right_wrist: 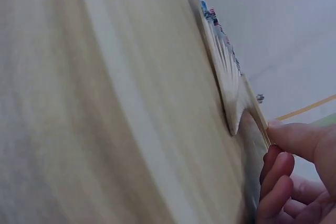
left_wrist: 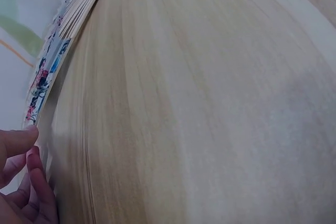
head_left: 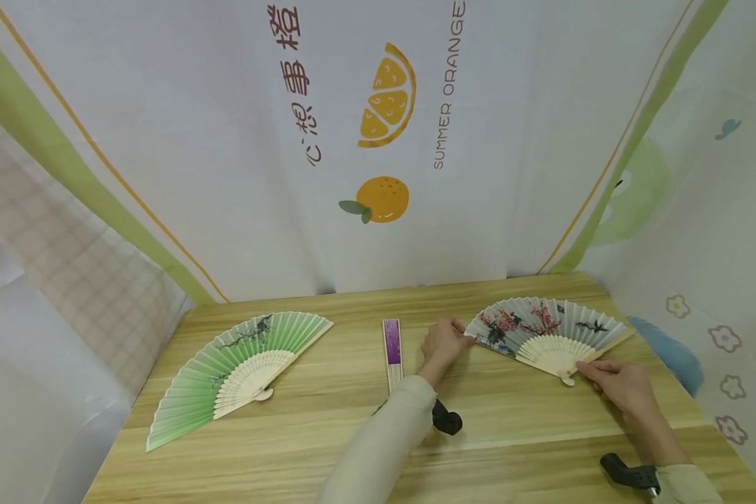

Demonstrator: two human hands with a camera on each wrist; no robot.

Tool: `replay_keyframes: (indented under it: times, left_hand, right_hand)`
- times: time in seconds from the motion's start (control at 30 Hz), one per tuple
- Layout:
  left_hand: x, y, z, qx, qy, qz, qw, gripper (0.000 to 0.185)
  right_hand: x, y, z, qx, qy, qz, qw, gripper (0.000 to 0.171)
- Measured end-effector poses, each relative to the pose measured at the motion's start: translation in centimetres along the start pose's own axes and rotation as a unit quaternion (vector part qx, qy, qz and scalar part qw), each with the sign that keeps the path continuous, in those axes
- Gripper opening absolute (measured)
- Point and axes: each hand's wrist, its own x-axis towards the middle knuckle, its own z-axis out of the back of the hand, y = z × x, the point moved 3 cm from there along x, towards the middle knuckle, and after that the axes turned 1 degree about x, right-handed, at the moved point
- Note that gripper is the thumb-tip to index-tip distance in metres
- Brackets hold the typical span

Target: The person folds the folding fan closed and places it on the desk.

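A spread folding fan (head_left: pixel 535 318) with a grey-white leaf, pink blossoms and dark painted birds lies at the right of the table, its pale ribs meeting toward the front. My left hand (head_left: pixel 444 344) pinches its left outer corner; in the left wrist view the thumb and fingertips (left_wrist: pixel 32 129) meet at that edge. With thumb and fingers, my right hand (head_left: pixel 624 385) pinches the right outer rib near the pivot. The right wrist view shows this rib (right_wrist: pixel 254 111) between thumb and fingers, with the pivot end beside it.
An open green folding fan (head_left: pixel 258 343) lies on the left of the wooden table (head_left: pixel 327 448). Between the two spread fans is a folded purple fan (head_left: pixel 393 343), its lower end hidden by my left sleeve. White printed cloth (head_left: pixel 479 231) hangs behind the table.
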Motion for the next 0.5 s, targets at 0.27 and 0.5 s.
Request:
replay_keyframes:
  times: [0.27,0.5]
  left_hand:
    - [0.4,0.21,-0.09,-0.035,0.013,0.014,0.9992,0.022]
    - [-0.11,-0.03,0.61,-0.045,0.032,0.003,0.9985,0.019]
  right_hand:
    - [0.29,-0.25,0.24,0.117,0.064,-0.04,0.99,0.018]
    - [-0.02,-0.51,0.31,0.231,0.093,-0.06,0.967,0.01]
